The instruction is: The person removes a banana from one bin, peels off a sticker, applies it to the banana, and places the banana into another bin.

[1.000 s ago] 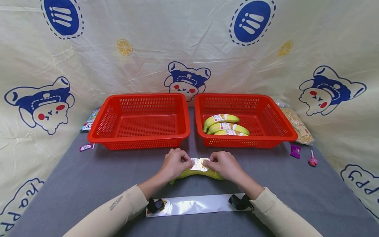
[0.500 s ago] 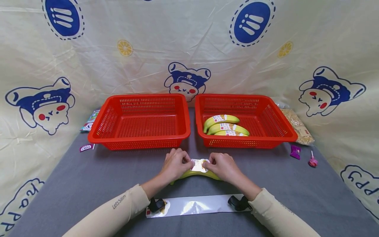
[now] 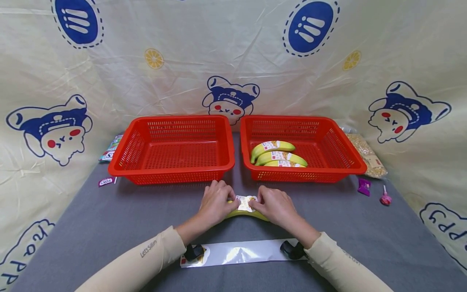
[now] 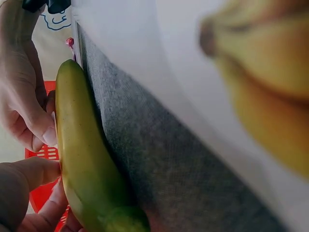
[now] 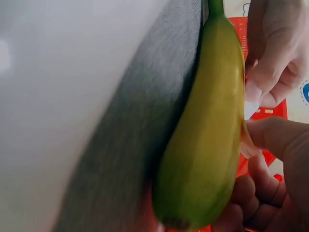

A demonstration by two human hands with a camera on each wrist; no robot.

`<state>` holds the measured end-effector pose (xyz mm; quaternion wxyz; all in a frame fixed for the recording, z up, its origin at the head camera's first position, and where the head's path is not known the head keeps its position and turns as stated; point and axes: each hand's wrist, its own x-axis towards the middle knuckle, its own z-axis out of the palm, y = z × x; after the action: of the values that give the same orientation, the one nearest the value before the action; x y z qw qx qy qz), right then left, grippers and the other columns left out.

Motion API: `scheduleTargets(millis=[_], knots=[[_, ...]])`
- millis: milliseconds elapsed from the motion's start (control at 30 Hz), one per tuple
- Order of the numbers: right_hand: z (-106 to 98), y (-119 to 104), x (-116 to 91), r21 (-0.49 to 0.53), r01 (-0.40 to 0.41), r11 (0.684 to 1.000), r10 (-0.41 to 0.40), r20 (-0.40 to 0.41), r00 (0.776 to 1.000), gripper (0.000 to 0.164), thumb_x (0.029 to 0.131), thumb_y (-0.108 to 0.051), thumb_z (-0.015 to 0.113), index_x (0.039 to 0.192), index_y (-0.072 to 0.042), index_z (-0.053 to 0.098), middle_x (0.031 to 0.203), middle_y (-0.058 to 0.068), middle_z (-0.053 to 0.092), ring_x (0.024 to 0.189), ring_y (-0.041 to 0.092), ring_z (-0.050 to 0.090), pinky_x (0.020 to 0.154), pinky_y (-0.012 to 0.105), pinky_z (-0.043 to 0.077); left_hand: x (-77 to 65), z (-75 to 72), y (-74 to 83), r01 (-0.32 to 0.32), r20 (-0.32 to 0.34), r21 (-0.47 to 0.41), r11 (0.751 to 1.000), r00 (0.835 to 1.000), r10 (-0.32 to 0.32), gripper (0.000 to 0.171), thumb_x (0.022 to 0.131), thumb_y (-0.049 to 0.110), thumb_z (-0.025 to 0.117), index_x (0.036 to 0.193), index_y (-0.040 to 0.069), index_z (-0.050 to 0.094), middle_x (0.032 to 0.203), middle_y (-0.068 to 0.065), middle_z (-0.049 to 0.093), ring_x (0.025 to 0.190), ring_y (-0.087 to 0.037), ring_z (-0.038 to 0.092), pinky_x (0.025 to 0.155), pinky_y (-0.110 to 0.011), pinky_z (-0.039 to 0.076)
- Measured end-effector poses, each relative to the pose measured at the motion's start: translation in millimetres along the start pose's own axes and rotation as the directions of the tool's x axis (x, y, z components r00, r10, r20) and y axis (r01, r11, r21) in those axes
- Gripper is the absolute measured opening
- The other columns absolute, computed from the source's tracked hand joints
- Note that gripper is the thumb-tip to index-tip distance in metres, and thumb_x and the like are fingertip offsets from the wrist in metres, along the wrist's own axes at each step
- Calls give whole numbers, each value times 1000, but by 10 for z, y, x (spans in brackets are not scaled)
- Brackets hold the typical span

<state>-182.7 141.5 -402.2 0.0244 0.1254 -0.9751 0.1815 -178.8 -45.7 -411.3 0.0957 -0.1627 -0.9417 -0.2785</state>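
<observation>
A yellow banana with greenish ends lies crosswise on the grey cloth in front of the baskets. A white printed sticker is over its far side. My left hand pinches the sticker's left end, fingers curled against the banana. At the right end, my right hand pinches the sticker between thumb and fingers. In the right wrist view, a sticker edge stands slightly off the peel beside my thumb. The banana hides most of the sticker in the left wrist view.
A glossy white strip with a banana print lies nearer me, under both wrists. Behind stand two red baskets: the left one bare, the right one with labelled bananas. Candies and a grain bag lie at right.
Both hands stay at the sticker and have shifted only slightly. The left hand has moved a little right over the banana, now covering its left end.
</observation>
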Motion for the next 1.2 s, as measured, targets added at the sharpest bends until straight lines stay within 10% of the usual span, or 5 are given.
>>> scheduleTargets(millis=[267, 733, 1200], knots=[[29, 43, -20, 81, -12, 997, 15, -37, 999, 35, 73, -35, 78, 82, -16, 51, 67, -1, 48, 58, 12, 43, 52, 26, 33, -14, 8, 9, 19, 44, -33, 999, 999, -18, 36, 76, 30, 73, 106, 13, 60, 90, 0, 56, 86, -15, 43, 75, -28, 32], [57, 54, -49, 27, 257, 966, -249, -175, 953, 16, 73, -26, 80, 83, -23, 67, 78, -2, 51, 75, 9, 40, 64, 24, 33, -36, -38, 10, -63, 43, -82, 995, 997, 66, 11, 83, 26, 69, 93, 24, 68, 83, -3, 54, 79, -12, 40, 70, -26, 31], [77, 43, -67, -18, 305, 952, -305, -134, 943, 20, 73, -30, 79, 90, -21, 73, 82, -6, 59, 80, 8, 41, 69, 25, 36, -38, -44, -12, -48, 114, -45, 998, 992, 53, 14, 81, 31, 69, 93, 24, 72, 85, 1, 52, 79, -11, 40, 63, -22, 32]])
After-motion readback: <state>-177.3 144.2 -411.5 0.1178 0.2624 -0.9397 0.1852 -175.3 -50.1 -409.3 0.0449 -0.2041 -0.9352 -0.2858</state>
